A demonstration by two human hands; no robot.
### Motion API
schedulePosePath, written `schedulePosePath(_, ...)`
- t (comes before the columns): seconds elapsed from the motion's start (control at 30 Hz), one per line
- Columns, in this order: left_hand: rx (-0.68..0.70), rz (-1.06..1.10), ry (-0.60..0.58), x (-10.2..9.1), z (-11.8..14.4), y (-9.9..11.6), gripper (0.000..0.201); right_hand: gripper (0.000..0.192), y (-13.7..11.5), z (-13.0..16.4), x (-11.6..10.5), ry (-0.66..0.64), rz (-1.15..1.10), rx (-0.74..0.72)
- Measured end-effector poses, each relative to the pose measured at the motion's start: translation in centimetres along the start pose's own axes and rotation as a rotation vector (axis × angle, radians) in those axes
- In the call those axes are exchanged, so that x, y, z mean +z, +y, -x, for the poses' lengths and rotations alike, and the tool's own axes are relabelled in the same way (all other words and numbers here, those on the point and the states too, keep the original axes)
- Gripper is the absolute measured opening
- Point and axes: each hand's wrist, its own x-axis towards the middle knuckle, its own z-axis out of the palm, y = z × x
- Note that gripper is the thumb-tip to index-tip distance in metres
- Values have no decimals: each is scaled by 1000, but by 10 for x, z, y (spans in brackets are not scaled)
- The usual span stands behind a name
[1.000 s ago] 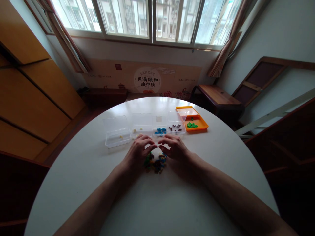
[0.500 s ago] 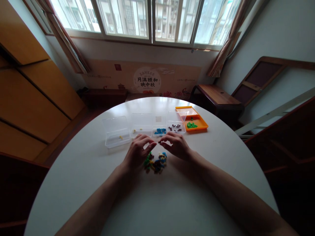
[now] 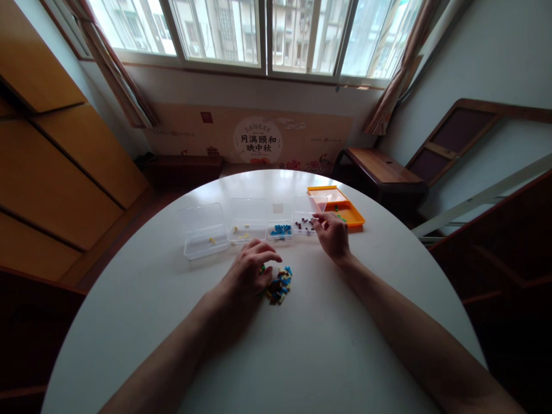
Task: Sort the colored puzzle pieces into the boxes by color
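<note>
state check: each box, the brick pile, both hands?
left hand: fingers curled on the mixed brick pile, grip unclear
right hand: over the brown-brick box, fingertips pinched, contents too small to tell
left clear box: lid open, one yellow piece
second clear box: open, few yellow pieces
blue-brick box: open
orange box: open, green pieces partly hidden by hand

A wooden bench (image 3: 382, 167) stands beneath the curtained window (image 3: 259, 34).
</note>
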Motion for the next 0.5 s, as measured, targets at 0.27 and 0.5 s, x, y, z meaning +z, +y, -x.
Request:
schedulePosePath(0.27, 23, -125, -110, 2, -2, -3, 11, 15, -12, 6, 1, -63, -33, -45)
schedulePosePath(0.5, 23, -123, -85, 2, -4, -3, 14, 15, -21, 11, 3, -122, -108, -74)
